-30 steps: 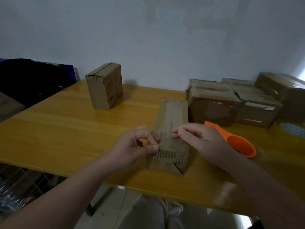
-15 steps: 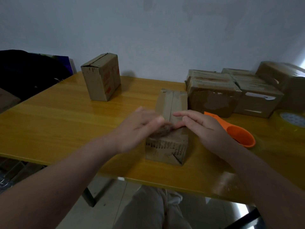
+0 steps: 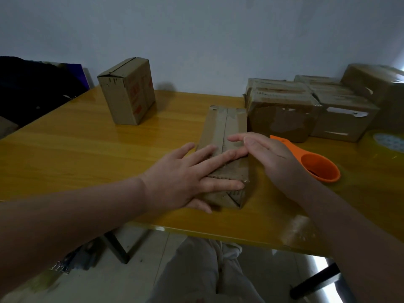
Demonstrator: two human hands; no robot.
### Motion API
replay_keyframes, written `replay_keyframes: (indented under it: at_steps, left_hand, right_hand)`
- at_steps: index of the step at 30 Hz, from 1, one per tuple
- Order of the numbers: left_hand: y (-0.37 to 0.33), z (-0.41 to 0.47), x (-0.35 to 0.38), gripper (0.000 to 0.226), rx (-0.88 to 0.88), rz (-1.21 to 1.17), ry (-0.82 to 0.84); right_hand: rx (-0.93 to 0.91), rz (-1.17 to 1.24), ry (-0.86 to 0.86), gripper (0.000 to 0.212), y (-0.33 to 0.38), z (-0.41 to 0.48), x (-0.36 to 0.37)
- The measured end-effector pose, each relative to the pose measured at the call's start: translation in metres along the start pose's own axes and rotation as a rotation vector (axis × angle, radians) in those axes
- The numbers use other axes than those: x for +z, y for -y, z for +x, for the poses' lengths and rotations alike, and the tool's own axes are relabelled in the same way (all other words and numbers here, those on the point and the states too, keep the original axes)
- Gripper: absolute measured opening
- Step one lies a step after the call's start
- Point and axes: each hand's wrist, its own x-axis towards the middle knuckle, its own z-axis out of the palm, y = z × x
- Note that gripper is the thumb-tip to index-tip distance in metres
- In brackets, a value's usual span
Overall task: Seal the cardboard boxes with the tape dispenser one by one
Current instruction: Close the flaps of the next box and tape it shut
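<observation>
Left hand (image 3: 181,182) now flat across box (image 3: 225,125), right hand (image 3: 271,156) alongside

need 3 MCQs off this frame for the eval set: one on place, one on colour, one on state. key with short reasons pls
1. Where is the orange plastic tape dispenser?
A. in the right hand
B. on the wooden table, right of the long brown cardboard box
C. on top of the upright box

2. What colour is the table top?
A. white
B. black
C. yellow

3. How is the left hand?
A. flat, fingers straight, on the long brown cardboard box
B. curled round the dispenser
C. a fist in the air

Key: 1 B, it lies beside the box with no hand on it; 2 C, the wood is glossy yellow; 3 A, straight fingers lie across the box top.
</observation>
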Motion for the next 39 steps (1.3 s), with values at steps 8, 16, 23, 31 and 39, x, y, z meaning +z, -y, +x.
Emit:
replay_keyframes:
  at_steps: [8,16,23,31,39]
  left_hand:
    - [-0.004,-0.006,0.009,0.074,0.072,0.307,-0.043]
    - [-0.007,0.013,0.015,0.080,0.149,0.487,-0.211]
    - [-0.004,0.014,0.019,0.085,0.222,0.552,-0.214]
    - [-0.002,-0.002,0.022,0.075,0.316,0.469,-0.092]
    - [0.006,0.006,0.010,0.070,0.242,0.381,-0.083]
  right_hand:
    - [0.014,0.051,0.007,0.034,0.000,0.001,0.001]
    - [0.059,0.063,0.062,0.057,0.003,0.009,-0.005]
    - [0.069,0.052,0.057,0.057,0.006,0.011,-0.005]
    - [0.106,0.060,0.044,0.057,0.007,0.006,-0.004]
    - [0.086,0.062,0.030,0.048,0.006,0.005,-0.004]
